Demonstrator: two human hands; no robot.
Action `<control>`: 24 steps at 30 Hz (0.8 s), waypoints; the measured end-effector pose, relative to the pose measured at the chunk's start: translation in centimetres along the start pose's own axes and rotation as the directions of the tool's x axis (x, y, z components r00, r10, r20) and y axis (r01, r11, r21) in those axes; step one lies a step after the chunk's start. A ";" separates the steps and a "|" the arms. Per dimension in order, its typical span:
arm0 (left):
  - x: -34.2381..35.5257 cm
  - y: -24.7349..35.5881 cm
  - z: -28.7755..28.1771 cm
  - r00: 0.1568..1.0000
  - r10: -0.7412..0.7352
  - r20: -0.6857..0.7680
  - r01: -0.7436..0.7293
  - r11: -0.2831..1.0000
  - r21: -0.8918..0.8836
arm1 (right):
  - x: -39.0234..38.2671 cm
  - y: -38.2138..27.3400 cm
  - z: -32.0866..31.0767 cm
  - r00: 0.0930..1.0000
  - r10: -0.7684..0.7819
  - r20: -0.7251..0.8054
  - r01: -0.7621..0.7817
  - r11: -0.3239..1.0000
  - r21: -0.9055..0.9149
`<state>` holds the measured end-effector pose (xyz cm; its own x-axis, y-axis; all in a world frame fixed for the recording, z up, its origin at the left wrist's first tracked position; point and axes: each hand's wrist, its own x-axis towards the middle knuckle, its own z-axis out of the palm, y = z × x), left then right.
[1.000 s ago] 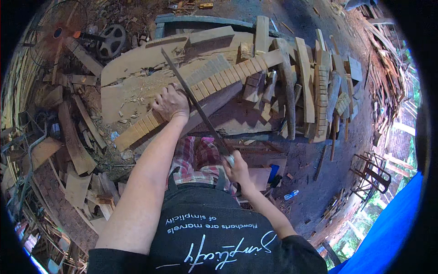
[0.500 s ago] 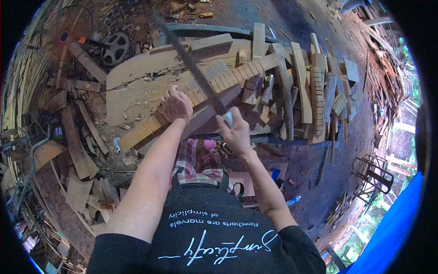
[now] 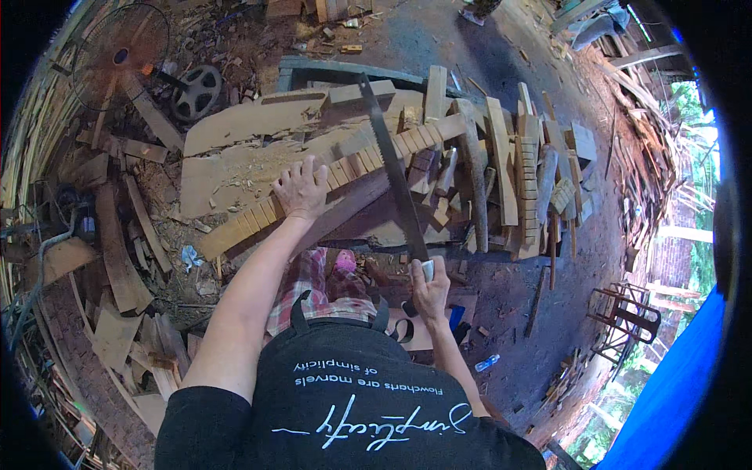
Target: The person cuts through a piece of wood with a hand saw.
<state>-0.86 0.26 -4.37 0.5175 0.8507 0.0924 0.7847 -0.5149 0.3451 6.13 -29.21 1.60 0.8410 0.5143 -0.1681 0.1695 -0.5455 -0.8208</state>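
Note:
A long pale wooden bar, crossed by many evenly spaced dark lines or cuts, lies slanting over the work surface. My left hand rests on top of it, fingers spread toward its far edge. In my right hand is a handsaw, gripped by its pale handle. Its long toothed blade points away from me and crosses the bar to the right of my left hand. Whether the teeth sit in a cut, I cannot tell. Beneath the bar is a darker beam.
A broad rough slab lies under the bar, strewn with chips. To the right are stacked wood pieces, one scored likewise. A fan stands far left, a metal-framed chair at right. Scrap boards crowd the left.
My right hand has drawn the saw back toward me and slightly right, so its blade now shows almost whole. My left hand remains on the bar. The view has shifted a little.

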 end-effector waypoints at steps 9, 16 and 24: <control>0.8 0.6 0.4 0.986 -0.134 -0.094 0.120 0.983 -0.139 | -0.6 -2.1 1.5 0.998 -0.060 0.023 0.059 0.998 0.038; 2.4 0.9 0.4 0.979 -0.204 -0.002 0.193 0.929 -0.316 | 0.1 -2.0 2.1 0.992 -0.097 0.076 0.098 0.995 -0.005; 2.6 3.7 1.5 0.982 -0.088 -0.169 0.049 0.974 -0.223 | 0.6 -1.9 2.6 0.995 -0.091 0.052 0.091 0.996 0.001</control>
<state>3.90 0.46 -4.31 0.3809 0.8985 0.2180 0.7137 -0.4357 0.5485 4.99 -26.14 1.60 0.7944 0.5953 -0.1209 0.2449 -0.4960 -0.8331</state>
